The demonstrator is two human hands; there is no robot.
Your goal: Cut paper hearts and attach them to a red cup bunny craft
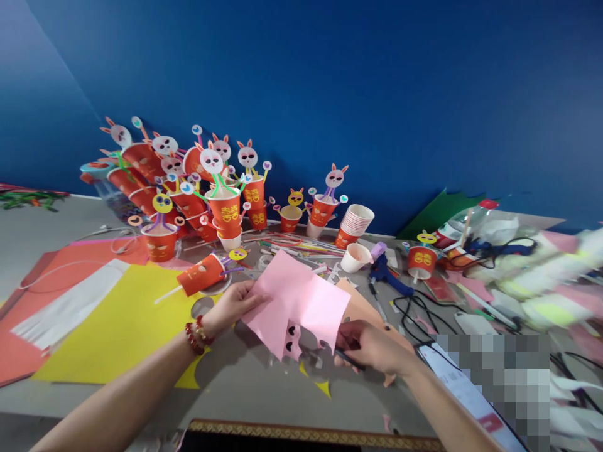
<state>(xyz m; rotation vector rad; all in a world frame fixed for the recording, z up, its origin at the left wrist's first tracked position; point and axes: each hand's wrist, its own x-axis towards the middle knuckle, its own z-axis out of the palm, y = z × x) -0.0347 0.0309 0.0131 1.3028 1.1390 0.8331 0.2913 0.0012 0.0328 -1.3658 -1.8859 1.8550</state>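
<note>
My left hand (pixel 238 304), wearing red bead bracelets, pinches the left edge of a pink paper sheet (pixel 301 292) held above the grey table. The sheet is creased and its lower edge is cut away in notches. Below that edge shows a small pink cut piece (pixel 293 341) with black eye shapes; I cannot tell whether it is attached. My right hand (pixel 360 345) is closed at the sheet's lower right corner, around a slim black tool (pixel 348 360). Its working end is hidden, so its kind is unclear.
Red paper cups with rabbit faces (pixel 225 204) crowd the back left. White stacked cups (pixel 357 220) and a blue glue gun (pixel 389 273) stand behind the sheet. Yellow paper (pixel 117 326) lies left; a phone (pixel 464 383), cables and paper scraps lie right.
</note>
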